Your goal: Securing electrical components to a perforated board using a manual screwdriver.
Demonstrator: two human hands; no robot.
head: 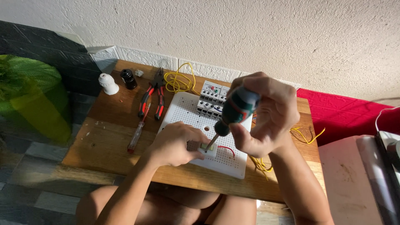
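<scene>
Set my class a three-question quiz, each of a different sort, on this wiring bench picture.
1. True or false: the right hand grips a green-handled screwdriver.
2. Which tool lies beside the red and black pliers? A) hammer B) red-handled screwdriver C) saw
3. Fill in: the left hand steadies a small part on the white ______ board.

Key
1. True; its tip points down at the small part.
2. B
3. perforated
</scene>
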